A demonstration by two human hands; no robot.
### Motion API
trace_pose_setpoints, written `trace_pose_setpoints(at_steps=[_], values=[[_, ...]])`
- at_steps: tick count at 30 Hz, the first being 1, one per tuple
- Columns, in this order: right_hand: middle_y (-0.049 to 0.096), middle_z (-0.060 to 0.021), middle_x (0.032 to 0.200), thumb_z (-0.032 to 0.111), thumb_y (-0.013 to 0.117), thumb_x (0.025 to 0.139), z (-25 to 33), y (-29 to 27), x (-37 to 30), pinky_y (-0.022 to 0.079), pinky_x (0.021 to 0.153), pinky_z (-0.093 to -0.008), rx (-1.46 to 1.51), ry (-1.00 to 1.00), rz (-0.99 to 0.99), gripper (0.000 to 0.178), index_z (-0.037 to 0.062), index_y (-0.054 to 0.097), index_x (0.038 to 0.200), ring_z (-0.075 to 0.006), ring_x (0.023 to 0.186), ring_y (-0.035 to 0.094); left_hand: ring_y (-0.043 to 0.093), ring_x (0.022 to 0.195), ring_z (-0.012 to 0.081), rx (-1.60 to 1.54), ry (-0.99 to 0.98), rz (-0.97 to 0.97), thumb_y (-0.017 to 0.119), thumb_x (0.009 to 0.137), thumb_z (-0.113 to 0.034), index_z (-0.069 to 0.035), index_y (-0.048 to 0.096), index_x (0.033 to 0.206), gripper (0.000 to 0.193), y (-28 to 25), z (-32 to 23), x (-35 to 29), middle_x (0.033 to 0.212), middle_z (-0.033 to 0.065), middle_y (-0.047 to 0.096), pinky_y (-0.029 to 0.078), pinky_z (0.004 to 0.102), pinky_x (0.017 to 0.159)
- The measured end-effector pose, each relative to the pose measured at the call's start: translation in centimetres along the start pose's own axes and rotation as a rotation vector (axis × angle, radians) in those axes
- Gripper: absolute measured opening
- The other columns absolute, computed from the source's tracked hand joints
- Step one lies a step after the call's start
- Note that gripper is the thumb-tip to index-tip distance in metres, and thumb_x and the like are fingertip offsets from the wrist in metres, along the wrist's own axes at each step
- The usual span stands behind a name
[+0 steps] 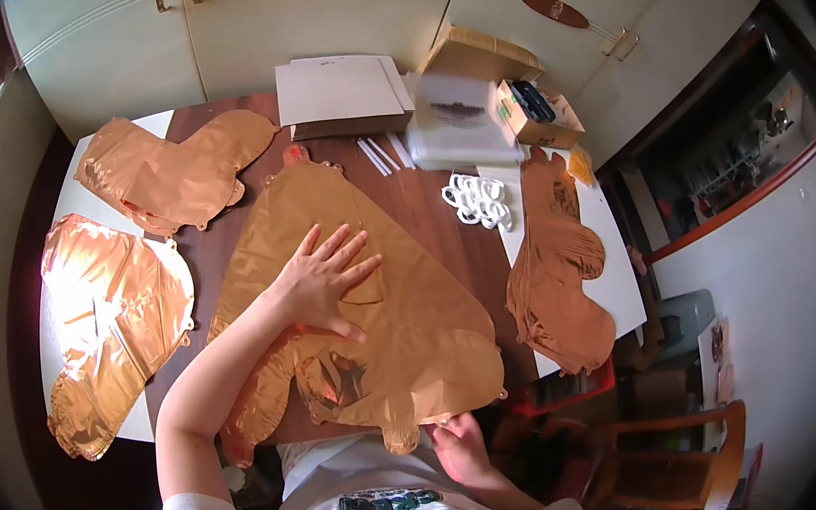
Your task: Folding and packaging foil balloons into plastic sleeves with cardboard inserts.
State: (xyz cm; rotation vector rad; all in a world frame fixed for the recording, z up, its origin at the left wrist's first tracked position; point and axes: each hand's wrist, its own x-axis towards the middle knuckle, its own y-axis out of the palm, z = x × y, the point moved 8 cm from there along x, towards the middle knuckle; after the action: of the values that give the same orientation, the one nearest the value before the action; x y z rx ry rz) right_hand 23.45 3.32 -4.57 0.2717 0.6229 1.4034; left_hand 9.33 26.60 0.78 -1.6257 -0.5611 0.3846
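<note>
A large, flat, copper-coloured foil balloon point(423, 302) lies across the middle of the brown table, its lower part reaching the near edge. My left hand point(324, 281) rests on it palm down, fingers spread. At the balloon's near right edge, my right hand point(463, 448) pinches the rim beside a rounded tab; part of its fingers is hidden. Under my left forearm, a shinier foil piece point(261, 399) hangs toward the table edge. Two more flat foil balloons lie to the left, a matte one point(161, 171) farther off and a glossy one point(118, 323) nearer.
Several stacked foil balloons point(557, 272) lie at the right. Toward the back are a white looped bundle point(478, 201), white sticks point(379, 156), a white flat box point(341, 91), a stack of clear plastic bags point(462, 130) and a small carton point(544, 124). A wooden chair point(671, 461) stands at the right.
</note>
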Motion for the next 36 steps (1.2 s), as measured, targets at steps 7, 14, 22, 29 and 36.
trace_pose_setpoints(at_steps=[7,14,22,29,36], values=[[0.035,-0.0126,0.133,0.001,0.058,0.086,1.9,5.5,1.6,0.030,0.105,-0.0362,-0.424,-0.309,0.035,0.075,0.0007,0.008,0.142,-0.0198,0.124,0.037,0.015,0.141,0.0320,0.017,-0.024,0.032,0.053,0.057,-0.084,-0.022,0.027,0.146,0.112,0.2,0.2,-0.2,0.151,0.0129,0.023,0.009,0.0548,0.112],[0.012,-0.0329,0.147,-0.004,0.047,0.085,2.6,7.5,1.9,0.024,0.109,-0.0436,-1.119,-0.502,0.130,0.063,-0.0083,0.019,0.141,-0.0467,0.136,0.019,0.015,0.141,0.0322,0.030,-0.031,0.041,0.052,0.058,-0.084,-0.022,0.027,0.146,0.111,0.0,0.1,-0.3,0.151,0.0124,0.022,0.010,0.0550,0.112],[0.040,-0.0237,0.138,0.003,0.054,0.083,1.5,9.8,1.2,0.035,0.106,-0.0443,-1.634,-0.796,0.258,0.044,-0.0063,0.049,0.125,-0.0382,0.130,0.038,0.016,0.141,0.0321,0.025,-0.003,0.025,0.055,0.057,-0.083,-0.022,0.027,0.146,0.112,0.1,0.2,-0.3,0.152,0.0119,0.022,0.009,0.0550,0.112],[0.045,-0.0132,0.139,0.011,0.047,0.087,1.2,10.9,1.4,0.031,0.109,-0.0416,-1.730,-0.801,0.438,0.042,0.0016,0.052,0.128,-0.0270,0.132,0.039,0.015,0.141,0.0317,0.013,-0.020,0.026,0.055,0.057,-0.083,-0.022,0.027,0.146,0.112,0.2,0.3,-0.4,0.151,0.0120,0.023,0.009,0.0550,0.112],[0.047,-0.0132,0.136,0.011,0.047,0.087,1.0,11.0,1.5,0.031,0.109,-0.0417,-1.736,-0.823,0.488,0.041,0.0016,0.053,0.126,-0.0258,0.130,0.041,0.016,0.141,0.0327,-0.005,-0.017,0.017,0.058,0.055,-0.082,-0.022,0.028,0.145,0.113,0.2,0.2,-0.2,0.151,0.0129,0.023,0.010,0.0555,0.112]])
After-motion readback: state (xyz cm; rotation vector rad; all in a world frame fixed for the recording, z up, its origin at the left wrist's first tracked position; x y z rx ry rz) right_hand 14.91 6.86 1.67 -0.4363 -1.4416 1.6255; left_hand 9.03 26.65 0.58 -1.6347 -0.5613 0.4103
